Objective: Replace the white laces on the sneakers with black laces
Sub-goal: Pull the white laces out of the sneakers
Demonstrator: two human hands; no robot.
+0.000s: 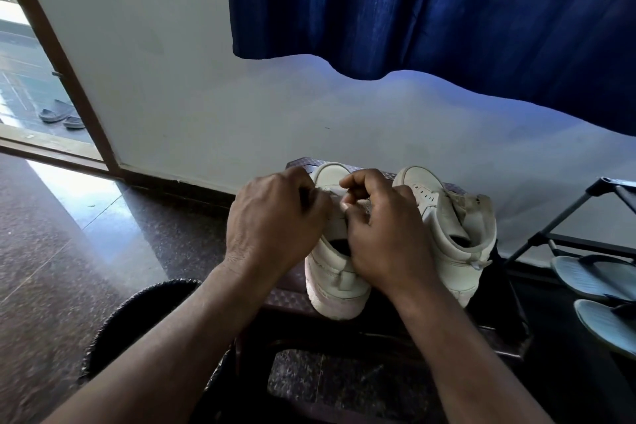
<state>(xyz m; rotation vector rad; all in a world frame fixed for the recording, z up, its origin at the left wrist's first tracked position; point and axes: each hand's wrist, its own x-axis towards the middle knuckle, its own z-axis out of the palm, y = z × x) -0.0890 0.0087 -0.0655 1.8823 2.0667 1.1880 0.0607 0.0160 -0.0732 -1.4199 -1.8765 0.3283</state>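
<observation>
Two white high-top sneakers stand side by side on a dark stool (pixel 303 163), toes pointing to the wall. Both of my hands are on the left sneaker (pixel 335 274). My left hand (pixel 275 224) grips its left side near the eyelets, fingers curled. My right hand (pixel 385 237) covers the tongue and pinches something pale at the lace area; the laces themselves are hidden under my fingers. The right sneaker (pixel 451 217) stands untouched, its tongue pulled up and no lace showing in its eyelets. No black lace shows anywhere.
A blue curtain (pixel 430 10) hangs above the white wall. At the right stands a metal shoe rack (pixel 550 227) with grey-blue sandals (pixel 592 277). A dark round mat (pixel 137 313) lies on the polished floor at lower left. Beyond the door frame (pixel 62 62) sit dark slippers (pixel 60 113).
</observation>
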